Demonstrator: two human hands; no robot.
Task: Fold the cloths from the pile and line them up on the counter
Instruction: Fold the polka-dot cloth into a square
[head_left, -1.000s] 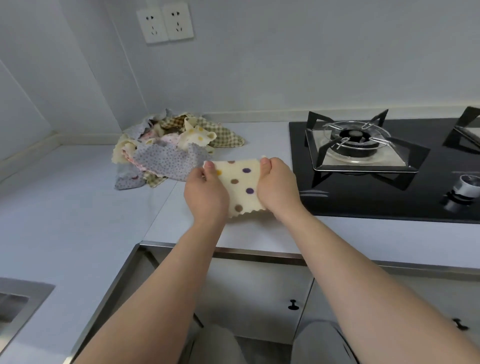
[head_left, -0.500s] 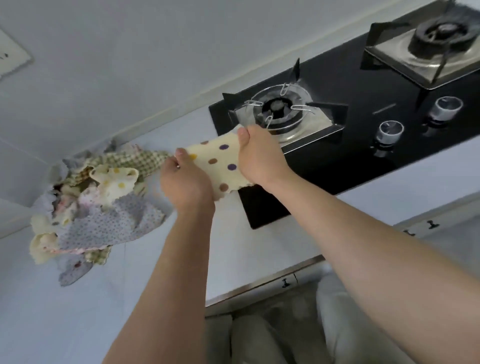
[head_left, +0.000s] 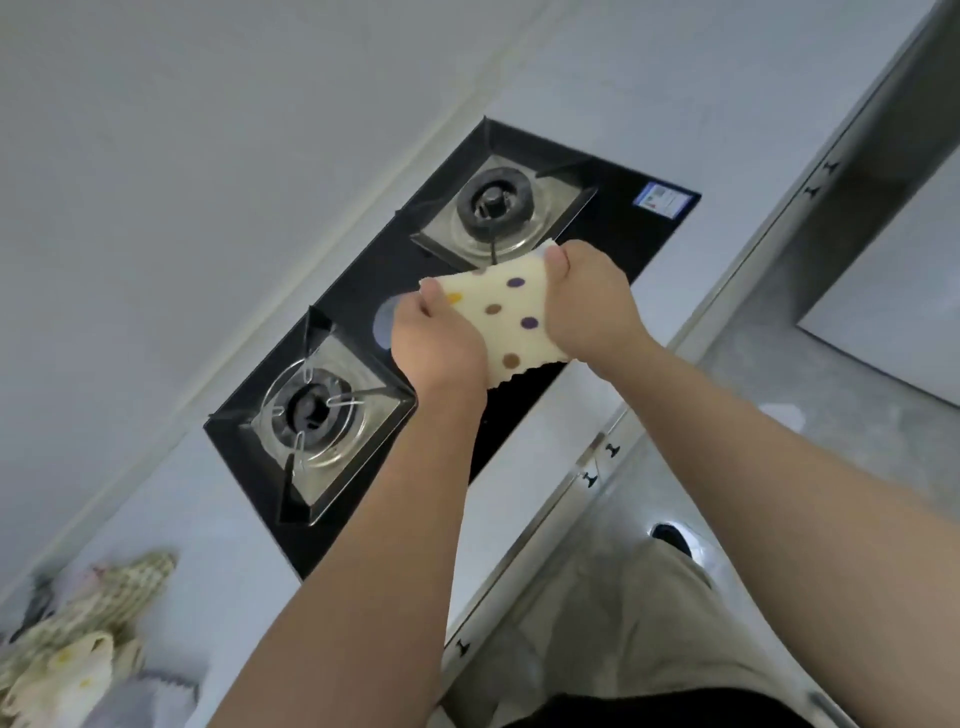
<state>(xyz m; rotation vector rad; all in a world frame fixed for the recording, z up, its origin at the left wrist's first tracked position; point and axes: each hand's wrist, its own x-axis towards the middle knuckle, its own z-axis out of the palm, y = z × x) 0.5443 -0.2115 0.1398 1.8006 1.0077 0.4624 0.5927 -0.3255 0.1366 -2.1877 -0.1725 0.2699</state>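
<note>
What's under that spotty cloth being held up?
The black gas hob. The left hand and right hand hold the spotty cloth over it; what lies directly beneath is covered.

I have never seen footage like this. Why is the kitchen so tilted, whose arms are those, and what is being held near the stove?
There is no machine here. A person wears a camera on the head, so the single picture looks forward and down along their own arms, and it tilts when the head tilts. The left hand and the right hand each pinch one end of a cream polka-dot cloth and hold it up between them. In this view it sits over the black gas hob, which has two burners. The hob is set into a pale counter. At the lower left edge lies the pile of cloths that the task draws from. Below the counter edge are cabinet fronts with small dark handles.
</note>
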